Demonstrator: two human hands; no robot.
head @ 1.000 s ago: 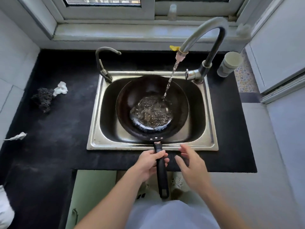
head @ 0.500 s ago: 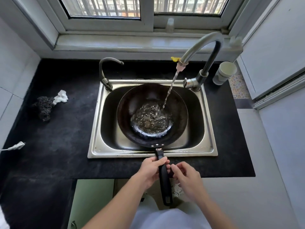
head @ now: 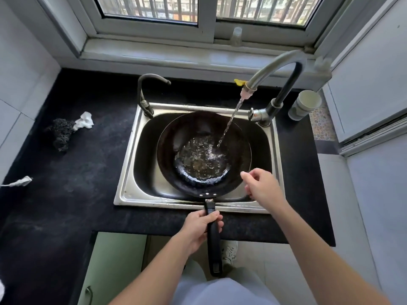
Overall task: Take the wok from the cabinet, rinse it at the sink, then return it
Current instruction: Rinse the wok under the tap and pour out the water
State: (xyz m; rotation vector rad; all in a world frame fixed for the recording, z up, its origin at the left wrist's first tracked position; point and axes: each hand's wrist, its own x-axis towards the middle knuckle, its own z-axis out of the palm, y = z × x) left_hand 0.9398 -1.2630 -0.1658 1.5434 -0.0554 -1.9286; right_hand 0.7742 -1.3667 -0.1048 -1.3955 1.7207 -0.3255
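A dark wok [head: 171, 142] sits in the steel sink [head: 128, 172], its long black handle [head: 213, 243] sticking out over the front counter edge. Water runs from the tall faucet [head: 275, 69] into the wok and pools in its bottom. My left hand [head: 201, 227] grips the handle close to the pan. My right hand [head: 263, 187] hovers above the wok's right front rim, fingers loosely curled, holding nothing.
Around the sink lies a black countertop [head: 66, 177]. A dark scrubber [head: 60, 134] and a crumpled white tissue [head: 84, 122] lie at the left. A small second tap [head: 146, 93] stands at the sink's back left, and a paper cup [head: 305, 104] beside the faucet. Green cabinet doors [head: 116, 267] are below.
My right hand has left the handle area and risen forward to the wok's right rim. The left hand keeps its grip. The view has tilted upward a little.
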